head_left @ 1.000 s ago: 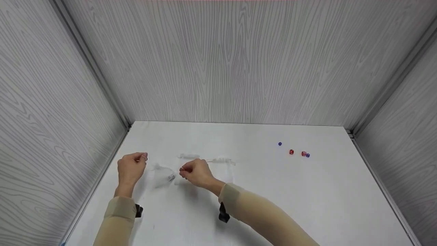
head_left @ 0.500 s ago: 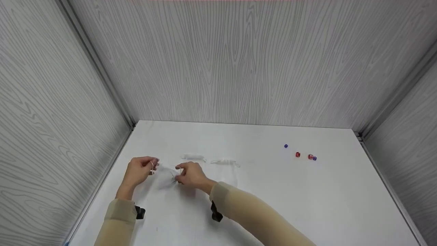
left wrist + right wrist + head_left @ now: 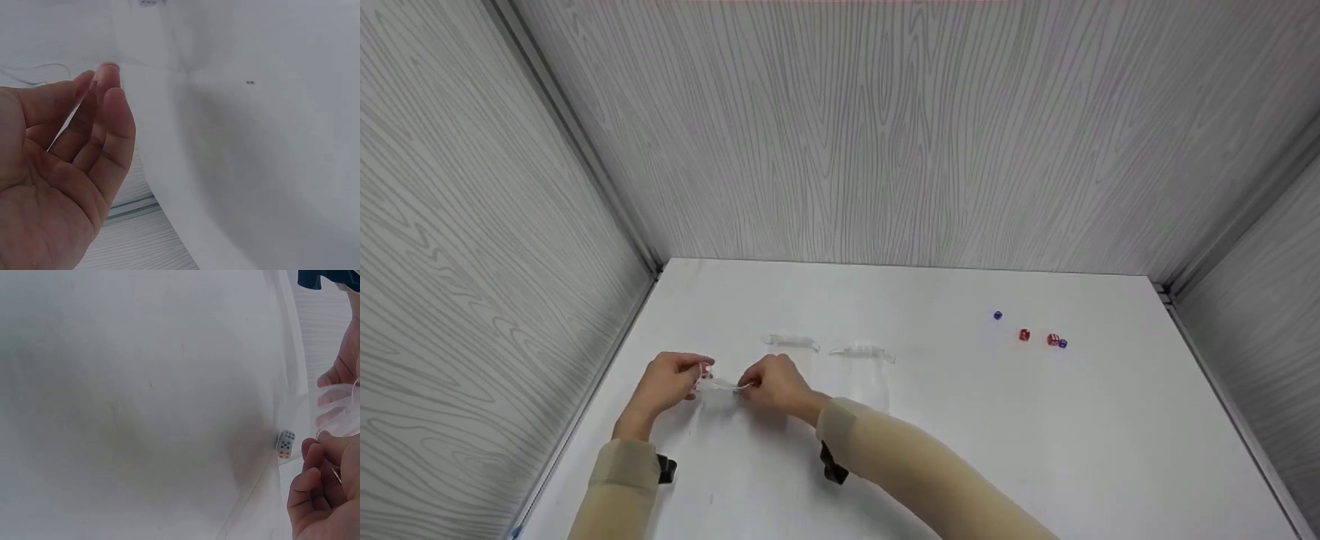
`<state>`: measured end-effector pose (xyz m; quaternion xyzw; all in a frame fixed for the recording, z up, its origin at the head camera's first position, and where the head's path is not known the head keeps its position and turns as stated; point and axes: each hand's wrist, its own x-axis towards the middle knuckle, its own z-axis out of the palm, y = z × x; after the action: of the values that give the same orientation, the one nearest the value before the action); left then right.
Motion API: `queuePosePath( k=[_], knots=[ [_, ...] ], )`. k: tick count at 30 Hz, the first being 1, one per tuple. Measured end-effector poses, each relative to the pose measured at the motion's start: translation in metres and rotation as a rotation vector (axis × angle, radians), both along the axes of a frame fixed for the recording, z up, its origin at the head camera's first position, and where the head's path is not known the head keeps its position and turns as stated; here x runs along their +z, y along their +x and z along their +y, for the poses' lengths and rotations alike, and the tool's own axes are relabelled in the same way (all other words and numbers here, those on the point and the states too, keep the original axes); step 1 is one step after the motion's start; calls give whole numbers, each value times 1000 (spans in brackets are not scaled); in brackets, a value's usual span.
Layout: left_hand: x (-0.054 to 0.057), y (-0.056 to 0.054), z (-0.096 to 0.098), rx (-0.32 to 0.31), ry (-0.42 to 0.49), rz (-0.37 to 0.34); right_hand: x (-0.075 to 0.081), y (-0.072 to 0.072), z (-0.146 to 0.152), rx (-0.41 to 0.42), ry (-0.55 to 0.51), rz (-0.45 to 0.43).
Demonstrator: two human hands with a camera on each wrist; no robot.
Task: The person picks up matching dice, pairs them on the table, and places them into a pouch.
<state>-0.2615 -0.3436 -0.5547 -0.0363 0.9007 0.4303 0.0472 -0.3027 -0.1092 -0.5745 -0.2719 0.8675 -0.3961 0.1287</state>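
Note:
A sheer white drawstring pouch (image 3: 718, 396) hangs between both hands just above the table, its mouth gathered in the head view. My left hand (image 3: 666, 384) pinches the white drawstring on the left side, thumb against fingers. On the right side, the other end of the cord is pinched by my right hand (image 3: 777, 382). In the right wrist view a white die (image 3: 286, 444) with blue and red dots shows through the sheer cloth, low in the pouch. The left wrist view shows my left hand's fingers (image 3: 118, 121) bent towards the thumb.
Two more sheer pouches lie flat behind and right of the hands, with gathered tops: one pouch (image 3: 791, 341) and another pouch (image 3: 862, 352). At the right of the white table (image 3: 960, 450) lie blue dice (image 3: 997, 315) and red dice (image 3: 1024, 334). Wood-patterned panels (image 3: 840, 135) enclose the table.
My hands have come closer together, the left moving right, the right slightly left. The pouch's mouth has drawn into a narrow gather, with the cord pulled towards the right hand.

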Motion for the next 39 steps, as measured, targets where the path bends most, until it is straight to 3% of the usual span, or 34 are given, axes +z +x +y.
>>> queuePosePath(
  k=[3,9,12,17,22,24,28,31,32,36,39],
  knots=[
    [-1,-1,-1,5,40,-17,1,3,-2,-45,-55,-35],
    [-5,0,-11,28,204,-101,9,3,-6,-210,-161,-316],
    [-8,1,-12,39,200,-109,7,0,-8,-284,-150,-371],
    [-16,-2,-10,47,77,-66,0,-5,-9,-339,-86,-340],
    [-22,-8,-3,37,12,-44,-2,-9,-11,-326,-35,-307],
    [-23,-12,0,42,-14,-44,0,-9,-11,-314,-20,-296],
    [-24,-21,-1,53,-82,-36,-15,-16,-20,-323,65,-231],
    [-26,-29,-7,40,-111,-33,-15,-16,-25,-334,91,-227],
    [-28,-32,-9,28,-116,-27,-8,-13,-24,-332,85,-239],
    [-57,-53,-29,-5,-167,31,1,-10,-28,-342,88,-254],
    [-71,-64,-37,-2,-212,40,3,-9,-31,-331,99,-247]
  ],
)
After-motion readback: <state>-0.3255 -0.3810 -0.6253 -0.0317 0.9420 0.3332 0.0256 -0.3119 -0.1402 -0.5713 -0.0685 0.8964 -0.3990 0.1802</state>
